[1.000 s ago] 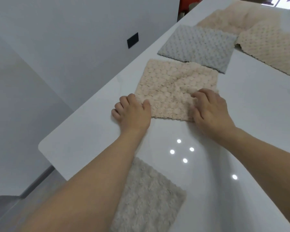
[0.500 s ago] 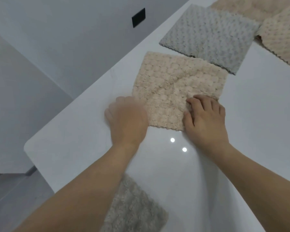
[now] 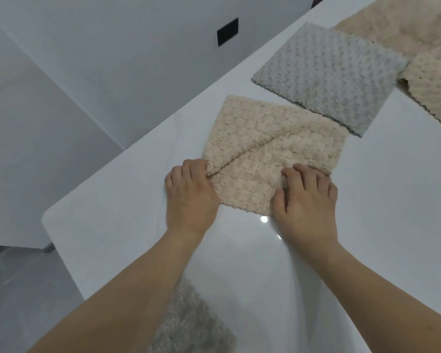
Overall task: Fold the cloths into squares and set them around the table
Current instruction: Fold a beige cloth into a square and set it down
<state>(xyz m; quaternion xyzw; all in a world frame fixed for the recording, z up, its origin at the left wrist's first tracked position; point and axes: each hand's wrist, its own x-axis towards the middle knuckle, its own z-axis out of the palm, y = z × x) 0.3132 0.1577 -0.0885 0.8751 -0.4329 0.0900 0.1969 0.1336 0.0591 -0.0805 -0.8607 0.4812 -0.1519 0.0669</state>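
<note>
L hand (image 3: 189, 197) shifted to beige cloth (image 3: 273, 154) corner—both hands pinching it, prob.—glossy white table (image 3: 392, 200), grey wall (image 3: 112, 59).

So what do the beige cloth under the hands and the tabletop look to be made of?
Beige cloth: looks like soft plush microfibre or fleece, going by the puffy bubble-like weave and the limp ridge. Tabletop: hard, glossy white, possibly stone or laminate; it mirrors ceiling lights.

A single wide-angle head-worn view looks steeply down and forward from close above the near left corner of the white worktop (image 3: 127, 225), tilted so the worktop edge runs diagonally toward the far right, with the grey wall (image 3: 112, 59) and floor at left.
</note>
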